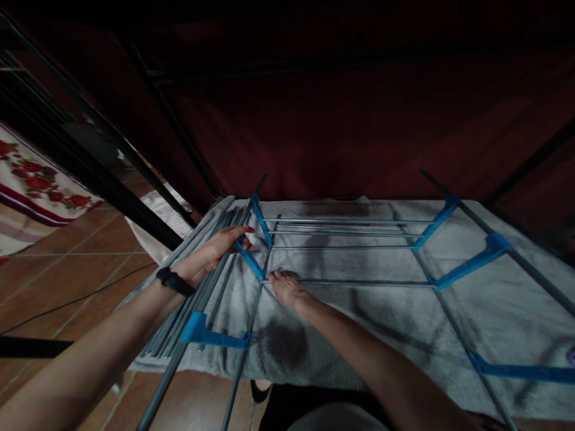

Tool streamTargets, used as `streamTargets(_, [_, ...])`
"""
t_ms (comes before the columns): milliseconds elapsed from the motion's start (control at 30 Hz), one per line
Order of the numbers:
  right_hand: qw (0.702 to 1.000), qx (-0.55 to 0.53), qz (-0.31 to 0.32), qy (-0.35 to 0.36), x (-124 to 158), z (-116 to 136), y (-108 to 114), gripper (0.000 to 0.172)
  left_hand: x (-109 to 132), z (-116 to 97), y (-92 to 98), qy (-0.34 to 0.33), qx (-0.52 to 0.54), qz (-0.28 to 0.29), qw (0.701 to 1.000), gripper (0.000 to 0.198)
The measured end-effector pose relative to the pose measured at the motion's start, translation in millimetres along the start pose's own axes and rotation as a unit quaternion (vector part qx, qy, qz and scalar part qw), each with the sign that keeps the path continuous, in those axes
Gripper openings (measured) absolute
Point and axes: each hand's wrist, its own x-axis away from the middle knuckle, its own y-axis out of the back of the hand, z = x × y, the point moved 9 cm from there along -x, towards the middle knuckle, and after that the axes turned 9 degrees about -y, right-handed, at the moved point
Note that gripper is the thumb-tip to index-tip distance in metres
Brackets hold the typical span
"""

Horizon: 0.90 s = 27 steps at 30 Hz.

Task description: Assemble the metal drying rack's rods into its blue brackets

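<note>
My left hand (pixel 221 245), with a black band on its wrist, is closed around a blue plastic bracket (pixel 250 263) on the left side of a partly built metal rack. My right hand (pixel 286 287) grips a thin metal rod (pixel 359 283) near its left end, close to that bracket. The rod spans to a matching blue bracket (pixel 467 263) on the right. Several crossbars (pixel 345 232) lie between the brackets farther back. Another blue bracket (pixel 215 336) joins the left tubes nearer me. My right fingertips are partly hidden.
The rack lies over a grey blanket (pixel 327 341). Several loose grey tubes (pixel 168 326) rest at its left. A dark red cloth (pixel 323 137) hangs behind, and a black pole (pixel 112 185) slants along the left. Tiled floor (pixel 72 281) and a floral cloth (pixel 40 179) are beyond.
</note>
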Motion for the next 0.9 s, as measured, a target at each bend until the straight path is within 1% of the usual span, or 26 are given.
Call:
streamTargets(100, [1.0, 0.016, -0.008, 0.02, -8.2, 4.1, -5.6, 0.05, -5.1, 5.8, 3.3, -0.023, 0.004, 0.007, 1.0, 0.054])
streamTargets(233, [0.998, 0.043, -0.025, 0.045, -10.5, 1.1, -8.8, 0.05, -7.4, 14.1, 2.4, -0.016, 0.022, 0.026, 0.999, 0.059])
streamTargets(400, [0.998, 0.04, -0.002, 0.049, -11.2, -4.0, -8.1, 0.059, -3.5, 9.0, -0.7, -0.009, 0.025, 0.032, 0.999, 0.06])
streamTargets(433, [0.998, 0.04, 0.003, 0.049, -11.8, -4.4, -7.6, 0.057, -2.2, 7.2, -1.3, -0.006, 0.023, 0.031, 0.999, 0.06])
streamTargets(533, [0.999, 0.028, -0.002, 0.044, -15.2, -5.1, -3.5, 0.046, 0.0, 3.4, -1.6, -0.004, 0.014, 0.028, 1.0, 0.058])
streamTargets(767, [1.0, 0.002, 0.004, 0.015, -24.8, -9.5, -2.7, 0.042, -4.9, 8.9, 1.2, -0.027, 0.019, 0.029, 0.999, 0.055])
streamTargets(900, [1.0, -0.012, 0.002, 0.003, -27.8, -10.5, -0.2, 0.042, -3.8, 6.4, 0.9, -0.037, 0.016, 0.025, 0.999, 0.049])
